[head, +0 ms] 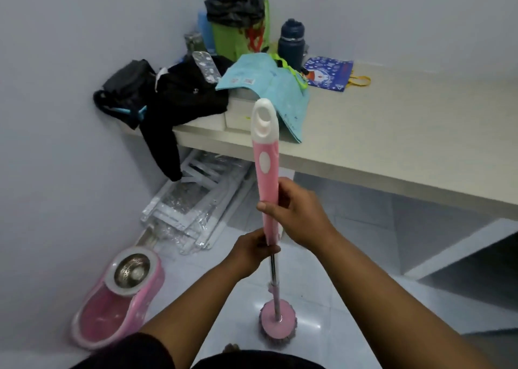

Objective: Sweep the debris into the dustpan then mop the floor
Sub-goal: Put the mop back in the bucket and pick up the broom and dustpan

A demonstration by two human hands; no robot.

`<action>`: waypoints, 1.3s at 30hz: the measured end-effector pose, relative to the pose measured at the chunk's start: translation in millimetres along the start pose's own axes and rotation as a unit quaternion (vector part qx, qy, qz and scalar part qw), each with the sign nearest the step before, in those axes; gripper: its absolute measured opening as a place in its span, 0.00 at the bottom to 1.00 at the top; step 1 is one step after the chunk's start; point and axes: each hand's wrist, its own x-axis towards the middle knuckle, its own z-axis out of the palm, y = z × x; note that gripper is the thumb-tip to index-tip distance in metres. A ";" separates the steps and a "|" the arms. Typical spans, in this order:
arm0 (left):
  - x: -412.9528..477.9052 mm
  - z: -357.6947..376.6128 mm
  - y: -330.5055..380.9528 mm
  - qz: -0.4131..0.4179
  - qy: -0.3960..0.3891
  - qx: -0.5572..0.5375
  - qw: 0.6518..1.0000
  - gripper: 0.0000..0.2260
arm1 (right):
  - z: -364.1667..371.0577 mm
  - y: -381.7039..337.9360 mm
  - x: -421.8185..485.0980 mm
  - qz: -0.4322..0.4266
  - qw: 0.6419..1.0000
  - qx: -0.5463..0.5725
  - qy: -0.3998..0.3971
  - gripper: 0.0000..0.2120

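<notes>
Standing upright on the tiled floor [322, 270], the mop [268, 189] rests its round pink head near the person's feet. Both hands have a closed grip on its pink handle: the left hand [253, 252] at the handle's lower end, the right hand [301, 214] just above it. Left of the mop sits the pink spin bucket [120, 301]. Beyond the mop, the surface [392, 133] carries bags and a dark bottle [291, 42].
</notes>
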 end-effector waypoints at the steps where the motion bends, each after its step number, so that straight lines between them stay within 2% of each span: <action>1: -3.2 -13.7 -1.5 0.006 0.021 -0.002 1.000 0.08 | 8.6 -8.3 10.5 -0.011 1.000 0.001 -0.007 0.24; 10: -35.0 -139.7 -28.5 0.010 0.188 -0.081 0.979 0.11 | 109.9 -91.8 92.4 -0.101 0.986 0.032 -0.127 0.25; 19: -82.0 -279.0 -49.9 0.031 0.339 -0.089 0.936 0.08 | 221.4 -195.9 162.4 -0.176 0.955 0.082 -0.225 0.14; 26: -98.4 -374.5 -35.4 0.037 0.430 -0.094 0.897 0.10 | 276.7 -273.8 228.7 -0.239 0.928 0.076 -0.276 0.16; 31: -99.6 -429.1 -20.2 0.014 0.482 -0.079 0.872 0.20 | 307.2 -317.7 274.1 -0.290 0.901 0.081 -0.312 0.14; 39: -98.6 -500.3 7.1 -0.005 0.559 -0.078 0.826 0.19 | 346.3 -372.8 339.8 -0.344 0.858 0.123 -0.362 0.15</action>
